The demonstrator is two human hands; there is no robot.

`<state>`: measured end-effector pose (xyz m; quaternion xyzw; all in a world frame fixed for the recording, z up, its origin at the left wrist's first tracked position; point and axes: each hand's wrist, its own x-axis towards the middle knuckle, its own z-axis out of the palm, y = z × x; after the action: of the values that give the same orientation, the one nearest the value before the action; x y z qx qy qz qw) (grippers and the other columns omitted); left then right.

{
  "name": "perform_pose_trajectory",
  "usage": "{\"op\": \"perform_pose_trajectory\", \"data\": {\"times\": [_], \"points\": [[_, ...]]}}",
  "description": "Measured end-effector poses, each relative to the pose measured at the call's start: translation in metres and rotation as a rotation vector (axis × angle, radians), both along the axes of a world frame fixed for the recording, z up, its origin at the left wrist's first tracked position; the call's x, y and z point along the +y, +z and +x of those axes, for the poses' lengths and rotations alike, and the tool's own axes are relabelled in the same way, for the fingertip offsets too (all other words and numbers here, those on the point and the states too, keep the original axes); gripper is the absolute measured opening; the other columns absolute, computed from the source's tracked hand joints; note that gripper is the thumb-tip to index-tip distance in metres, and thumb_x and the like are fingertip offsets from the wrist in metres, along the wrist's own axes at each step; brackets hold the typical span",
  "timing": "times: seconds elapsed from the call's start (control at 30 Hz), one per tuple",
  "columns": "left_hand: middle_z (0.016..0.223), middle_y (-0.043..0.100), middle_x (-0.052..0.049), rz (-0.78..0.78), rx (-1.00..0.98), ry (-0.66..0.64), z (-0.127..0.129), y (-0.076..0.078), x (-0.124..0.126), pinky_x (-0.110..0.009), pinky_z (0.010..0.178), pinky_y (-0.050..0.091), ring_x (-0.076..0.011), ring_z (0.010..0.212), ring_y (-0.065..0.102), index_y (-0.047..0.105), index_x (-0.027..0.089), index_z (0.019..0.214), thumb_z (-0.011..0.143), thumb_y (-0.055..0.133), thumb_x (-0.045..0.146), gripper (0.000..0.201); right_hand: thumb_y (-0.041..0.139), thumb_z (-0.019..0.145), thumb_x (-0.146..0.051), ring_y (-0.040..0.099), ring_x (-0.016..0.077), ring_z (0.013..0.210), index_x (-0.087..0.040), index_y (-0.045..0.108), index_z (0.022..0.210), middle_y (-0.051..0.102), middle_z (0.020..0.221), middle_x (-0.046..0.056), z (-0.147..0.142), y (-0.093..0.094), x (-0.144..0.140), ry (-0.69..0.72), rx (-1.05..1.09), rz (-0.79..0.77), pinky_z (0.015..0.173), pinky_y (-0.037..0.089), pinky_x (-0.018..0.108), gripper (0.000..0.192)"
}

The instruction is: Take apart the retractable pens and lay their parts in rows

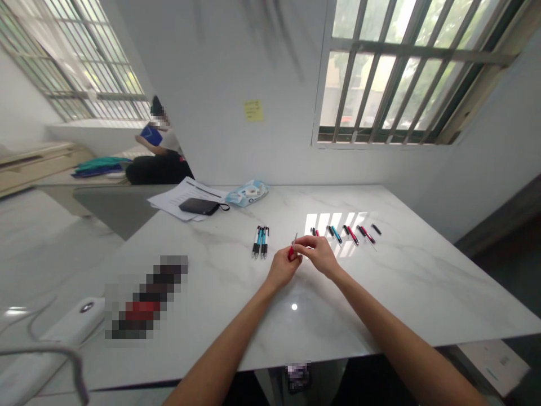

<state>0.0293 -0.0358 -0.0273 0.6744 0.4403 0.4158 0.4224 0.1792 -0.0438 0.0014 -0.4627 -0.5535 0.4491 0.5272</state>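
Note:
My left hand (pixel 284 268) is closed round a red pen barrel (pixel 291 253), above the middle of the marble table. In a pinch, the fingers of my right hand (pixel 320 255) meet the barrel's upper end, at a thin pen refill (pixel 295 238) that sticks up there. How deep the refill sits in the barrel is hidden by the fingers. Left of my hands, several assembled pens (pixel 260 242) lie side by side. Behind and right of my right hand is a row of pen parts: a blue barrel (pixel 336 234), red barrels (pixel 352 235) and black pieces (pixel 376 229).
Papers (pixel 169 198), a black pouch (pixel 198 206) and a blue-white packet (pixel 248 193) lie at the back left. A white device (pixel 76 321) with a cable is near left, beside a blurred-out item (pixel 146 301). A person (pixel 163 146) sits beyond with a blue book.

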Motion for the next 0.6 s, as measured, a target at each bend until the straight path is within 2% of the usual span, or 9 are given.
{"op": "perform_pose_trajectory", "data": {"times": [0.1,0.2,0.27,0.37,0.47,0.6], "points": [[0.061,0.042,0.006,0.009,0.000,-0.024,0.000,0.003,-0.001,-0.026,0.059,0.030,-0.0114,0.061,0.037,0.048,0.020,0.069,0.075,0.069,0.032,0.024,0.084,0.074,-0.046,0.073,0.0214,0.086,-0.020,0.078,0.086,0.080,0.092,0.006,0.004,0.007,0.002,-0.065,0.162,0.012,0.083,0.058,0.035,0.029],[0.063,0.047,0.006,-0.048,-0.129,-0.007,-0.002,0.006,0.000,-0.025,0.057,0.032,-0.0105,0.058,0.039,0.067,0.018,0.090,0.079,0.075,0.042,0.027,0.083,0.077,-0.051,0.074,0.0215,0.091,-0.021,0.077,0.095,0.081,0.099,0.007,0.015,0.012,0.003,-0.200,0.264,0.052,0.086,0.059,0.036,0.035],[0.067,0.051,0.006,-0.104,-0.270,0.053,-0.003,0.007,0.002,-0.024,0.053,0.029,-0.0085,0.054,0.037,0.072,0.016,0.104,0.080,0.077,0.050,0.042,0.083,0.078,-0.051,0.075,0.0227,0.089,-0.020,0.079,0.096,0.081,0.096,0.008,0.022,0.010,0.003,-0.238,0.162,0.076,0.087,0.060,0.038,0.036],[0.077,0.059,0.003,-0.183,-0.441,0.105,-0.003,0.007,0.005,-0.024,0.049,0.025,-0.0048,0.049,0.033,0.074,0.016,0.115,0.076,0.083,0.056,0.056,0.081,0.079,-0.049,0.075,0.0243,0.083,-0.020,0.081,0.093,0.081,0.089,0.008,0.022,-0.002,0.001,-0.182,-0.095,0.077,0.082,0.061,0.039,0.033],[0.074,0.061,0.002,-0.226,-0.493,0.105,-0.003,0.008,0.006,-0.024,0.048,0.023,-0.0036,0.048,0.032,0.077,0.014,0.107,0.069,0.089,0.056,0.058,0.077,0.084,-0.049,0.076,0.0244,0.080,-0.022,0.082,0.095,0.082,0.088,0.005,0.014,-0.011,-0.006,-0.101,-0.237,0.065,0.078,0.062,0.039,0.030],[0.059,0.054,0.004,-0.232,-0.480,0.160,-0.006,0.010,0.007,-0.024,0.047,0.023,-0.0048,0.047,0.032,0.076,0.013,0.084,0.063,0.091,0.059,0.053,0.075,0.086,-0.041,0.077,0.0232,0.081,-0.029,0.082,0.092,0.083,0.090,0.001,0.013,-0.008,-0.015,-0.030,-0.339,0.087,0.080,0.062,0.041,0.015]]}}
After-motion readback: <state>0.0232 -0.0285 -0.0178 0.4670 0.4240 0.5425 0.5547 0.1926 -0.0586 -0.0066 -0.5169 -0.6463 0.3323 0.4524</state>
